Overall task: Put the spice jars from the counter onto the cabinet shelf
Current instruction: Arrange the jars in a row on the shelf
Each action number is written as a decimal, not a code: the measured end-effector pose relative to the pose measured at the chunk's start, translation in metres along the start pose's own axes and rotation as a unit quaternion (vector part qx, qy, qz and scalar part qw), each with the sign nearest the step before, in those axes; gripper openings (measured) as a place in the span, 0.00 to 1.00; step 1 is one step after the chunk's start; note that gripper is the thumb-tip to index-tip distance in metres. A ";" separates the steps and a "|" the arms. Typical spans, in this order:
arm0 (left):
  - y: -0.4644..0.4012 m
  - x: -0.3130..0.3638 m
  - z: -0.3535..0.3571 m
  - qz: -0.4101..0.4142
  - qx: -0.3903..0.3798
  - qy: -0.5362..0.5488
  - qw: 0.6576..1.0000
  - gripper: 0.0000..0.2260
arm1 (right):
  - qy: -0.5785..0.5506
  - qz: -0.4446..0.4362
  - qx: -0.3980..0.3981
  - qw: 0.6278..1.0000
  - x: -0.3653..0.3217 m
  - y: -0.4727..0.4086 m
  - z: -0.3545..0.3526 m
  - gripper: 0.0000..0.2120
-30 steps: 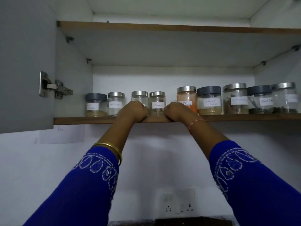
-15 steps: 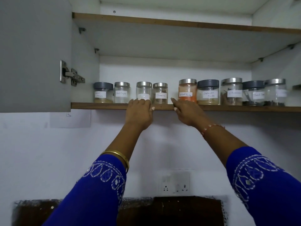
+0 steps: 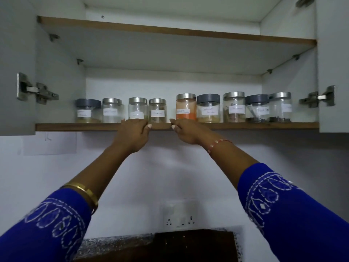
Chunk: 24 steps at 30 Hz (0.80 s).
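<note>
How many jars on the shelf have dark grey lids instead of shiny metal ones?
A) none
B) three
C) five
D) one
B: dark grey lids top the leftmost jar, the jar right of the orange one and the second jar from the right; the other six lids are metal.

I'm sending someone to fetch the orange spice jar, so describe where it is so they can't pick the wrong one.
Look in the open wall cabinet, at the lower shelf with its row of nine jars. Counting from the left, the orange jar is fifth, just right of the gap in the row and left of a grey-lidded jar. It is the only jar with bright orange powder, and it has a silver lid.
</note>
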<state>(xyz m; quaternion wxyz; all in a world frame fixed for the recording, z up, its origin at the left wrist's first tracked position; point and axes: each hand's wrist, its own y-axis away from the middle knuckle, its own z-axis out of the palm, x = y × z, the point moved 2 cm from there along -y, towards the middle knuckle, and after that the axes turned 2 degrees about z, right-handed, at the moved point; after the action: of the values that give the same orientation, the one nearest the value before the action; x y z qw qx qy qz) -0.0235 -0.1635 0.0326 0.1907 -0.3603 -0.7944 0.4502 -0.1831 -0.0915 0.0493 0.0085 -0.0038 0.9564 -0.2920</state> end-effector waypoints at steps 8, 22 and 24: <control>-0.041 0.084 0.043 0.014 -0.055 -0.048 0.997 0.19 | -0.060 0.087 0.090 0.990 0.105 0.011 -0.023 0.16; -0.100 0.111 0.064 -0.171 -0.292 0.128 0.932 0.27 | -0.008 0.099 -0.083 0.992 0.135 -0.042 -0.035 0.21; -0.105 0.114 0.070 -0.174 -0.304 0.128 0.928 0.26 | 0.002 0.099 -0.093 0.991 0.140 -0.051 -0.036 0.21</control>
<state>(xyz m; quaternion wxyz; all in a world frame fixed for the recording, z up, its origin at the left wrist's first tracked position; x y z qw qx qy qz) -0.1853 -0.1541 0.0834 0.2475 -0.3116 -0.9123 0.0964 -0.3233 -0.1156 0.1053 0.0348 0.0911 0.9751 -0.1992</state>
